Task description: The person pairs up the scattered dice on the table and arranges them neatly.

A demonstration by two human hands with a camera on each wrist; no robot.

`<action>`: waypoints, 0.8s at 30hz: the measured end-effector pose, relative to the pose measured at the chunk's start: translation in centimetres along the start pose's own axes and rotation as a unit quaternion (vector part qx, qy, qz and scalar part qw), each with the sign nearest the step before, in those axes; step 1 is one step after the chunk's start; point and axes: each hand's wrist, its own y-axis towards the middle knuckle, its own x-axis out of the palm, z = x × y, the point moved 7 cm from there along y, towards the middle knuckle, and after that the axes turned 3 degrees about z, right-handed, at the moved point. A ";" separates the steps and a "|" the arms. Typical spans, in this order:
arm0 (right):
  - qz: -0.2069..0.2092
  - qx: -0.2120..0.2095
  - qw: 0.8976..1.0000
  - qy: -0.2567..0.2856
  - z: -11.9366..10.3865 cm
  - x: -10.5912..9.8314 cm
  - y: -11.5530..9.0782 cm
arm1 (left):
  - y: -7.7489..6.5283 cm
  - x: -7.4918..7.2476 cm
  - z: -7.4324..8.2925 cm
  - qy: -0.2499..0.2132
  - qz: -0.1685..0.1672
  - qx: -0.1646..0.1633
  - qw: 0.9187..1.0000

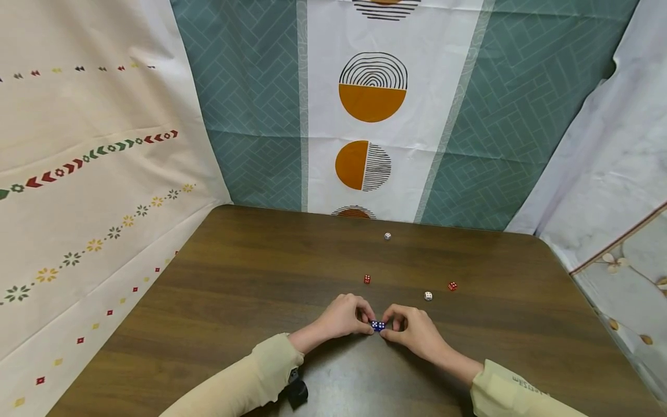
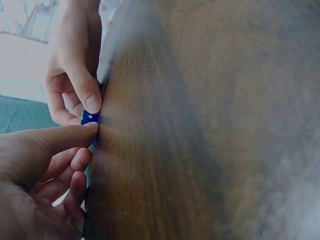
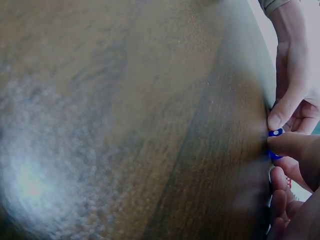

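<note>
Two blue dice with white pips lie side by side on the wooden table, the left die [image 1: 374, 326] against or very close to the right die [image 1: 382, 325]. Thumb and fingers of my left hand [image 1: 344, 317] pinch the left one. From the other side my right hand [image 1: 415, 333] pinches the right one. Close up in the left wrist view, a blue die [image 2: 89, 117] shows between the two thumbs. The right wrist view also shows blue die faces [image 3: 275, 133], partly covered by the thumbs.
Beyond the hands, a red die [image 1: 367, 279] lies ahead, and a white die [image 1: 428, 296] and another red die [image 1: 453, 286] sit to the right. A second white die [image 1: 388, 236] is near the table's [image 1: 250, 260] far edge. Patterned cloths [image 1: 250, 104] hang around the table.
</note>
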 end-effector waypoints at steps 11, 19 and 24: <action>0.000 0.000 1.000 0.001 0.0 0.0 0.0 | 0.1 0.0 -0.1 0.007 -0.002 0.005 1.000; -0.003 0.002 1.000 0.001 -0.1 0.0 0.0 | 0.0 0.0 0.0 0.010 0.001 0.007 1.000; 0.000 0.001 1.000 -0.001 -0.1 0.0 -0.1 | 0.0 0.0 0.0 0.015 0.003 0.007 1.000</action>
